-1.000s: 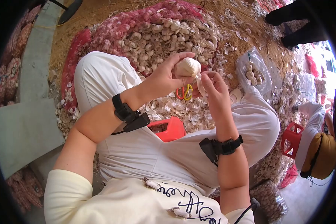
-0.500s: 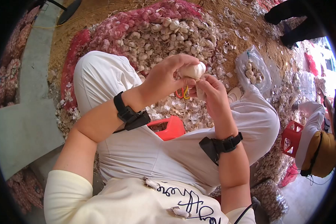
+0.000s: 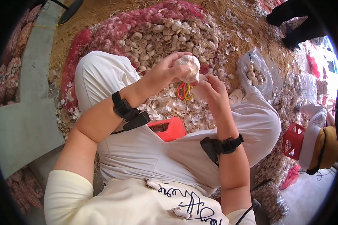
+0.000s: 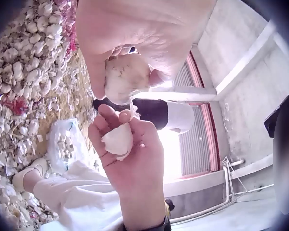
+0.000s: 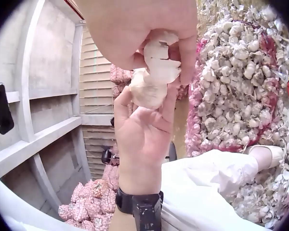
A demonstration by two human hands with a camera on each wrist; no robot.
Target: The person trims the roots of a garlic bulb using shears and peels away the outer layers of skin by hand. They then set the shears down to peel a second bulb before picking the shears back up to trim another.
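A white garlic bulb [image 3: 190, 69] is gripped by my left hand [image 3: 168, 70], thumb and fingers round its sides. My right hand [image 3: 213, 90] pinches papery skin at the bulb's lower right. In the left wrist view the right hand [image 4: 130, 154] has a loose piece of white skin [image 4: 118, 141] lying in its curled fingers, close under the bulb [image 4: 127, 79]. The right wrist view shows skin pieces [image 5: 163, 70] between the right fingers, against the bulb [image 5: 147, 92] that the left hand [image 5: 144, 132] holds.
Beyond the hands lies a heap of garlic [image 3: 150, 47] in pink netting. Scissors [image 3: 184, 91] with red and yellow handles rest on scattered skins. A clear bag [image 3: 256, 71] holding bulbs is at the right, a red stool [image 3: 172, 129] between the legs. Another person sits far right.
The bulb has turned in my left hand and shifted slightly left since half a second ago. My right hand has drawn a little away from it, still pinching skin; the scissors show more fully.
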